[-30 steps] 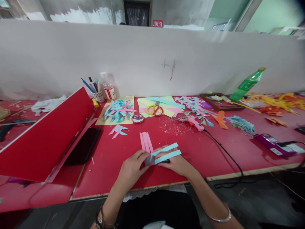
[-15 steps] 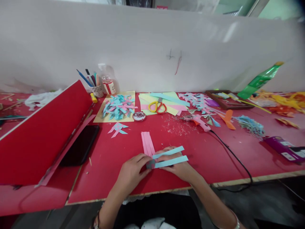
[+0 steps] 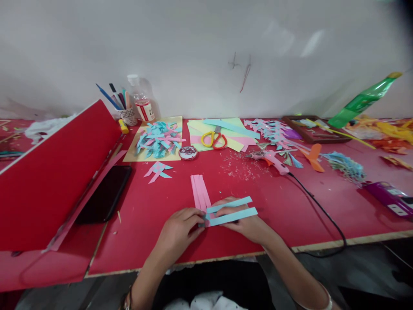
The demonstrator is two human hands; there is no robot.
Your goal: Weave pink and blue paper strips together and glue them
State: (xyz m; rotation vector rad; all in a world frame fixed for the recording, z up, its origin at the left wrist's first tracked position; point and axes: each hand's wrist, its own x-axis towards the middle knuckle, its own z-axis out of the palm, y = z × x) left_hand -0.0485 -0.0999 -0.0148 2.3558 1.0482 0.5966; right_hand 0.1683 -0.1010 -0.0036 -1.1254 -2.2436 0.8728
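Note:
Pink paper strips (image 3: pixel 200 191) lie fanned on the red table, crossed at their near end by blue paper strips (image 3: pixel 232 216) that point right. My left hand (image 3: pixel 184 224) pinches the left end of the blue strips, where they meet the pink ones. From the right, my right hand (image 3: pixel 240 217) holds the strips at the crossing; the blue strips lie over its fingers and partly hide them. A small woven pink-and-blue paper piece (image 3: pixel 158 170) lies to the upper left of my hands.
Yellow-and-red scissors (image 3: pixel 214 138) rest on coloured paper sheets (image 3: pixel 200 127). A pink glue gun (image 3: pixel 273 160) trails a black cord at right. Folded paper pieces (image 3: pixel 158 140) are heaped left of the scissors. A phone (image 3: pixel 106 193) lies beside a propped red board (image 3: pixel 61 172).
The view has tilted down and shifted slightly. My left fingers have moved a little at the crossing, where more blue and pink paper shows. Both hands stay on the strips.

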